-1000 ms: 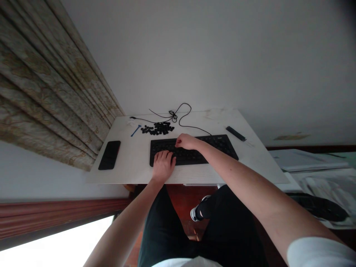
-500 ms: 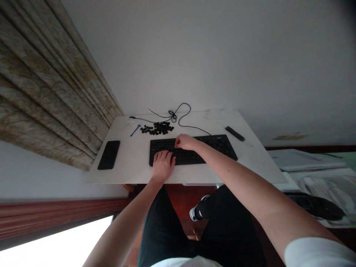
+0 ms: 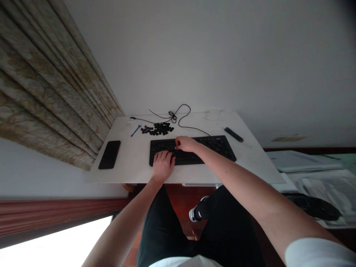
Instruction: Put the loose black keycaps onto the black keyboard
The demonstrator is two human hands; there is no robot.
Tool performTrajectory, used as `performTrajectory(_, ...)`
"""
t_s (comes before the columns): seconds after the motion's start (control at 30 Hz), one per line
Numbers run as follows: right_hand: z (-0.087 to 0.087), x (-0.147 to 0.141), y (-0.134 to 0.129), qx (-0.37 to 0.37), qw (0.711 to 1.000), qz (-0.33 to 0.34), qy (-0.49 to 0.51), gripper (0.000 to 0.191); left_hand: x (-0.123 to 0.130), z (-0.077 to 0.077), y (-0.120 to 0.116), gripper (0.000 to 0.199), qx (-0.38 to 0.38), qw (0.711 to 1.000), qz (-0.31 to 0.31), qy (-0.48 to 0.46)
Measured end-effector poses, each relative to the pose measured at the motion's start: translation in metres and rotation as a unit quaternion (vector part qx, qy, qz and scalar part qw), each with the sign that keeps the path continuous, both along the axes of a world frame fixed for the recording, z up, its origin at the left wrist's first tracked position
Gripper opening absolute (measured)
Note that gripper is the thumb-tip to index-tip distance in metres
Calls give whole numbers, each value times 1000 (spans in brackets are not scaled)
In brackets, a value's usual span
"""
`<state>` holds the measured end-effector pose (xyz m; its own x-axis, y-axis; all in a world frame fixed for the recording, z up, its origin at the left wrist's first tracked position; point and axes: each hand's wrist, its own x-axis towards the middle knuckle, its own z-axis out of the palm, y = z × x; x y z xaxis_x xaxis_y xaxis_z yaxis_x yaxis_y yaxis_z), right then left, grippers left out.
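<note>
A black wired keyboard (image 3: 189, 158) lies across the middle of the white desk. My left hand (image 3: 162, 165) rests on its lower left part, palm down with the fingers stretched out. Over the keyboard's upper middle, my right hand (image 3: 185, 144) is closed in a pinch with the fingertips down at the keys. Whatever those fingertips hold, if anything, is too small to see. Behind the keyboard sits a pile of loose black keycaps (image 3: 160, 129), with a blue stick-like tool (image 3: 136, 130) to its left.
A black phone (image 3: 109, 155) lies on the desk's left side. The keyboard's black cable (image 3: 185, 127) loops toward the wall. At the right is a dark narrow strip (image 3: 234, 134). A patterned curtain (image 3: 63, 85) hangs close on the left; the desk's front edge (image 3: 111, 183) faces me.
Both hands stay nearly in place on the keyboard, the right one still pinched. The view has shifted very slightly; nothing on the desk has visibly moved.
</note>
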<state>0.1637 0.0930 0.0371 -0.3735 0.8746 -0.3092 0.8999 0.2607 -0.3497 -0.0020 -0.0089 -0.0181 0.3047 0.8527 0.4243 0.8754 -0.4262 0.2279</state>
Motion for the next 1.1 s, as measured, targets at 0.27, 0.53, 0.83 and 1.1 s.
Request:
performTrajectory(0.27,0,45,19,99,982,-150,-59,38,-1,-2,1,24,10,1000,-1,-2)
performTrajectory(0.53,-16,78,42,-37,991,-120,-39,50,-5,-3,5,24,-2,999,-6,-46)
performTrajectory(0.83,-20,86,50,-27,992,-118,-25,47,-16,27,110,20,-72,997,0,-17)
performTrajectory(1.1,-27,90,56,-23,994,-110,-18,46,-3,21,150,15,-152,987,32,50)
